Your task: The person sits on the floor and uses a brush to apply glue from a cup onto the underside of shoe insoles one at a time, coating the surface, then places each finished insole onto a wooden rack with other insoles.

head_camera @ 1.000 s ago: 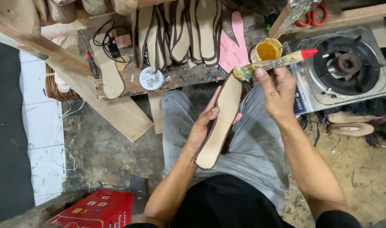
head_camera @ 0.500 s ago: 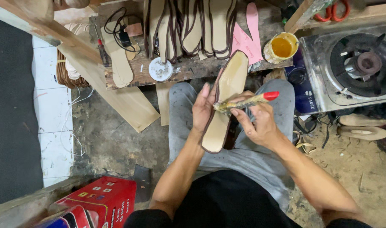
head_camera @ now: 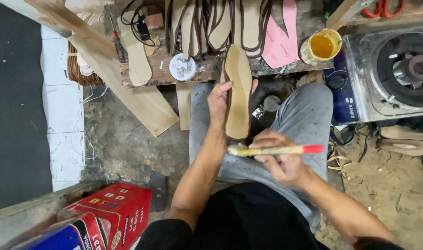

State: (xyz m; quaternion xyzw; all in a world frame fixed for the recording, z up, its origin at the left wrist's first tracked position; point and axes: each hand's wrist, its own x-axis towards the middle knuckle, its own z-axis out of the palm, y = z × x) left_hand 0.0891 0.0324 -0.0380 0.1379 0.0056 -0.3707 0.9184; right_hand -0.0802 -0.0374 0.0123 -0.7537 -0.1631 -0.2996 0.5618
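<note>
My left hand [head_camera: 219, 99] holds a long tan shoe insole [head_camera: 238, 92] upright over my lap, its surface shiny with glue. My right hand [head_camera: 281, 159] grips a glue brush [head_camera: 274, 150] with a pale handle and red end, held level. Its wet bristles sit just below the insole's near end, at my knee. A yellow pot of amber glue [head_camera: 321, 46] stands on the low wooden bench [head_camera: 156, 76] ahead.
Several brown-edged insoles [head_camera: 206, 25] and a pink paper pattern [head_camera: 281, 44] lie on the bench. A gas stove [head_camera: 396, 74] sits right, wooden planks [head_camera: 128, 88] lean left, red cardboard boxes [head_camera: 114, 210] rest at lower left. Two sole pieces [head_camera: 406, 141] lie on the dirt floor.
The right hand carried the brush from the glue pot down along the insole to its near end. The left hand turned the insole more upright and further toward the bench.
</note>
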